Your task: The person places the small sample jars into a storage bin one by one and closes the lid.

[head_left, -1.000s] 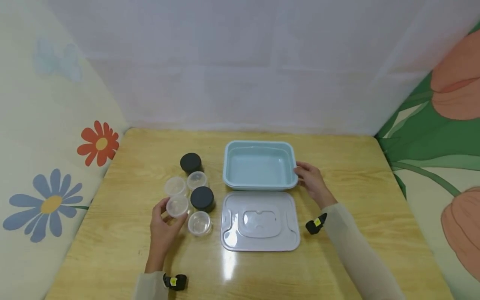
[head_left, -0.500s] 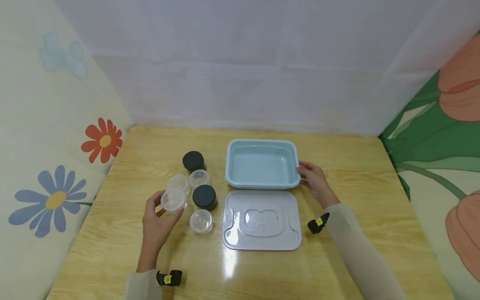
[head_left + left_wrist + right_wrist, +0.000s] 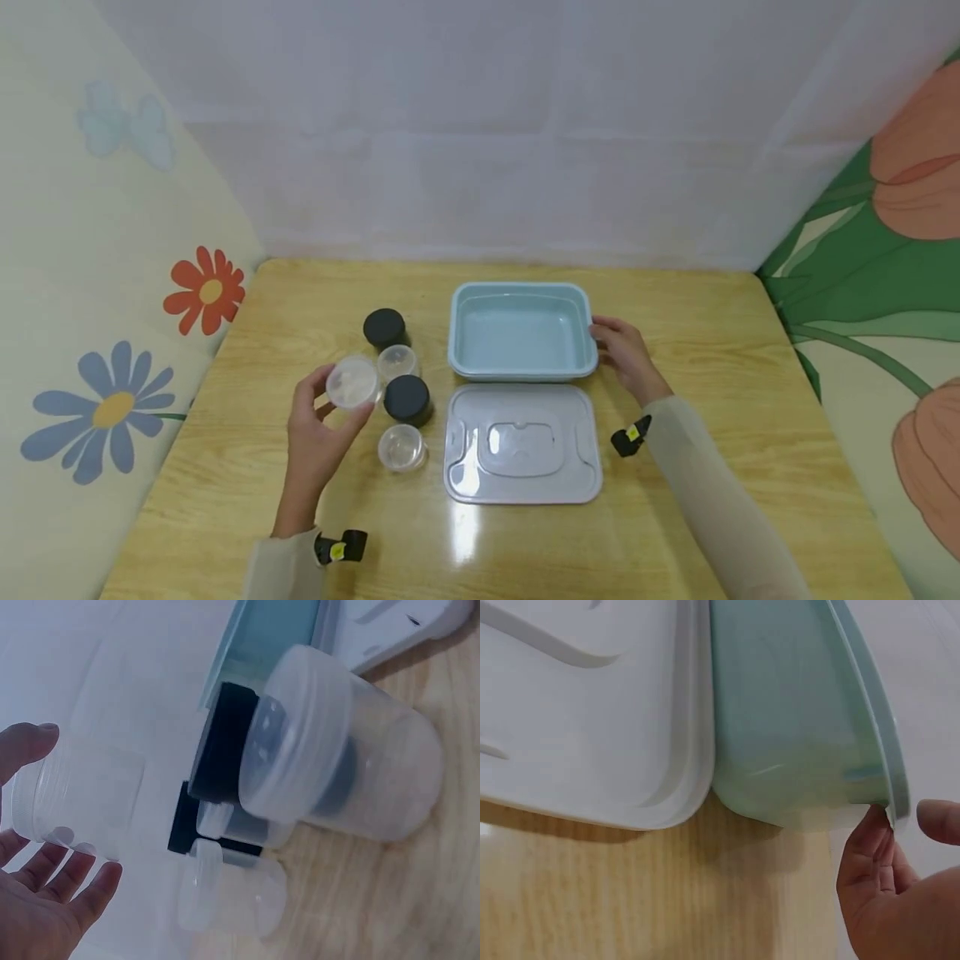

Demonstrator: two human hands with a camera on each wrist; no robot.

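My left hand [image 3: 321,425] grips a clear jar [image 3: 353,382] with a translucent lid, thumb on one side and fingers on the other. In the left wrist view this jar [image 3: 90,799] is up off the table. It overlaps another clear jar behind it in the head view. Close to it stand two black-lidded jars [image 3: 407,400] and more clear jars [image 3: 402,447]. My right hand [image 3: 627,357] is at the right end of a light blue tub [image 3: 525,372]. In the right wrist view, its fingers [image 3: 870,855] curl under the tub's rim, thumb on the outer side.
A pale grey lid [image 3: 522,479] with a raised middle lies flat just in front of the tub. The wooden table [image 3: 720,333] meets a white cloth backdrop [image 3: 480,167] at the back. Flower-patterned panels [image 3: 112,408] flank both sides.
My left hand has raised the clear jar, drawn it leftward, then moved it slightly forward over the jar behind. My right hand stays at the tub's rim.
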